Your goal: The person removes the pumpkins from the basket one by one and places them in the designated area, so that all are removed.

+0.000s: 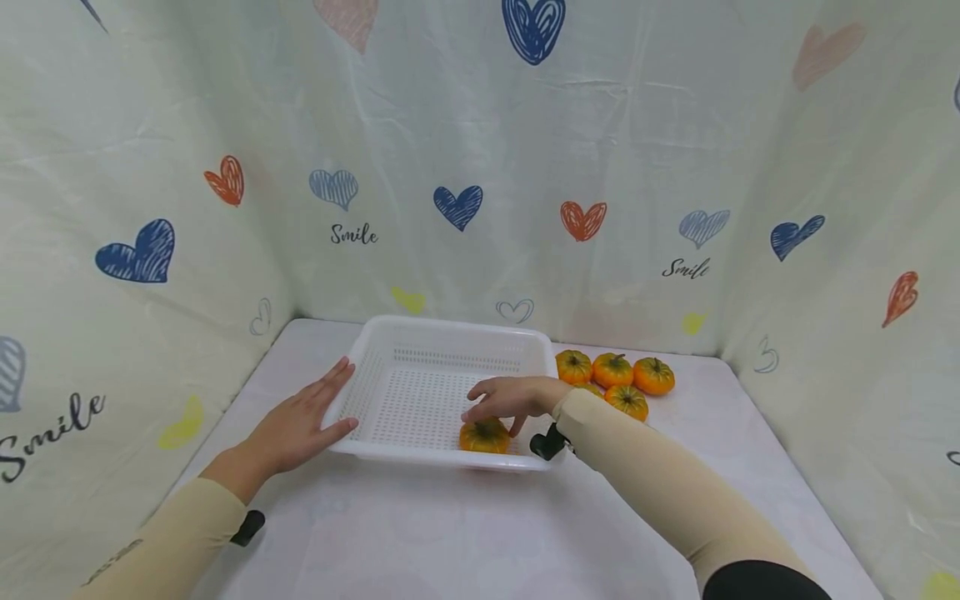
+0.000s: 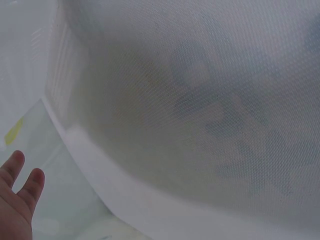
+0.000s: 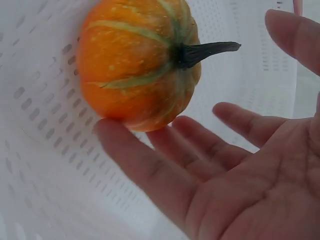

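One small orange pumpkin (image 1: pixel 484 437) with greenish stripes sits in the front right part of a white perforated plastic basket (image 1: pixel 435 458). Over it is my right hand (image 1: pixel 517 395). In the right wrist view, fingertips of the right hand (image 3: pixel 215 175) touch or nearly touch the side of the pumpkin (image 3: pixel 135 60), while the thumb stands apart from it. The dark stem points toward the hand. My left hand (image 1: pixel 300 421) lies with extended fingers along the basket's left side. In the left wrist view, only part of the left hand (image 2: pixel 20 195) shows, beside the basket wall.
Several more small pumpkins (image 1: pixel 654 377) are grouped on the white table (image 1: pixel 420 533), just right of the basket and partly behind my right forearm. A pale curtain (image 1: pixel 480 125) printed with hearts encloses the table at the back and sides.
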Action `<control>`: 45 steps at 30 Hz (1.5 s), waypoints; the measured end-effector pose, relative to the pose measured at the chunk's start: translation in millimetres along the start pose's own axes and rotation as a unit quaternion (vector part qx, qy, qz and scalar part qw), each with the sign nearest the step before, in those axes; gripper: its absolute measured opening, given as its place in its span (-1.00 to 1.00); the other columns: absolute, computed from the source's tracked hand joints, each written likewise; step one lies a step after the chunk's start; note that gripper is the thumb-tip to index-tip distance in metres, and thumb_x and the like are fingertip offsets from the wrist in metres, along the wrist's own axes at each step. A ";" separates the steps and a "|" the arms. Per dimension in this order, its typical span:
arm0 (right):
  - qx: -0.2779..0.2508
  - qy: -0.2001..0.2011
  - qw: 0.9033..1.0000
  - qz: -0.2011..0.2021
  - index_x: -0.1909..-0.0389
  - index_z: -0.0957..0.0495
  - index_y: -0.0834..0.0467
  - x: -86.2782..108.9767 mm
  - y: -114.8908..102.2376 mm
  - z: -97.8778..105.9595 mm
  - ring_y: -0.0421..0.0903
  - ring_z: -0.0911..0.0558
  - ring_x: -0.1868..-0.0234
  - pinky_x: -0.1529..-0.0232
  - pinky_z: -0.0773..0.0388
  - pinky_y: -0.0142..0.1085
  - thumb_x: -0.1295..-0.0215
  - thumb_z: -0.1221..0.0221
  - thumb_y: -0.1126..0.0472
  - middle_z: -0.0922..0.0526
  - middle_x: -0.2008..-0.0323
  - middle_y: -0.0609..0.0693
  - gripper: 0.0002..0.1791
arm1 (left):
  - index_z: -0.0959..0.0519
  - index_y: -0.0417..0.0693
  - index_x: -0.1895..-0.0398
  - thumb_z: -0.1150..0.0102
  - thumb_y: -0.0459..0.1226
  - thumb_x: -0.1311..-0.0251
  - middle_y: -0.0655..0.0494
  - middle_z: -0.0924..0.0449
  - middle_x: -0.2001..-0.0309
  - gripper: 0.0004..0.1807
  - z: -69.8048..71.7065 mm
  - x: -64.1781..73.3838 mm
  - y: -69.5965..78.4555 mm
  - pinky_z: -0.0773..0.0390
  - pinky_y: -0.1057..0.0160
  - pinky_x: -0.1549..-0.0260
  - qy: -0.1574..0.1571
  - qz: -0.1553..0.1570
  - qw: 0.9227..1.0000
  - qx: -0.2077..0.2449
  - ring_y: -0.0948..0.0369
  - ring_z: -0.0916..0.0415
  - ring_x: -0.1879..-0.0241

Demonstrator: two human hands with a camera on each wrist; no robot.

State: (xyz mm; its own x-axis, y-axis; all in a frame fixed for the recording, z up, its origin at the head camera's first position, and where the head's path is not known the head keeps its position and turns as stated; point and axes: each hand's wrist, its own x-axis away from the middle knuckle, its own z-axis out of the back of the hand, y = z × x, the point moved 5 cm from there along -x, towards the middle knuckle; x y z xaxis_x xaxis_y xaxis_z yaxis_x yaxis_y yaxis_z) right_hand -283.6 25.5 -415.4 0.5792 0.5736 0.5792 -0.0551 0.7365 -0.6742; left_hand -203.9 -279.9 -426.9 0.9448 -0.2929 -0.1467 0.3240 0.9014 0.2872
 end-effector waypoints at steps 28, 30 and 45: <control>0.022 -0.096 0.995 -0.028 -0.49 -0.21 0.12 -21.7 -8.6 15.6 0.16 -0.59 -0.12 -0.02 -0.61 0.05 -0.27 -0.34 0.04 -0.48 -0.26 0.10 -0.17 | 0.01 -0.15 -0.59 -0.06 0.13 -0.37 -0.07 0.10 -0.58 -0.09 4.0 1.6 1.2 -0.26 -0.22 -0.29 -0.002 -0.004 1.000 0.016 -0.17 -0.10 -0.44; 0.014 -0.104 0.994 -0.030 -0.49 -0.20 0.12 -26.0 -7.2 10.7 0.14 -0.62 -0.07 -0.01 -0.62 0.03 -0.27 -0.35 0.04 -0.51 -0.22 0.08 -0.17 | 0.02 -0.14 -0.59 -0.06 0.12 -0.37 -0.05 0.11 -0.59 -0.09 3.6 1.4 1.5 -0.26 -0.23 -0.29 -0.002 -0.003 1.000 0.018 -0.17 -0.09 -0.45; 0.047 -0.111 0.990 0.066 -0.47 -0.29 -0.10 -47.4 -15.8 -8.3 -0.07 -0.49 -0.18 0.00 -0.62 -0.09 -0.09 -0.46 0.18 -0.39 -0.33 -0.01 -0.10 | 0.03 -0.11 -0.60 -0.04 0.16 -0.37 -0.03 0.12 -0.59 -0.08 4.8 -2.5 0.8 -0.25 -0.23 -0.29 -0.001 0.000 1.000 0.016 -0.16 -0.09 -0.45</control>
State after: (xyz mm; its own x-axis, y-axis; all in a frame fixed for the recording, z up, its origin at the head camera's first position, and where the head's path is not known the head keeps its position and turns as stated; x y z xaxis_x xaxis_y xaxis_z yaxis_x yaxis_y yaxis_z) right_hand -303.5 -16.2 -436.1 0.3690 0.7247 0.5820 -0.2001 0.6734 -0.7116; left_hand -205.7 -280.0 -421.7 0.9450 -0.2938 -0.1439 0.3253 0.8910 0.3168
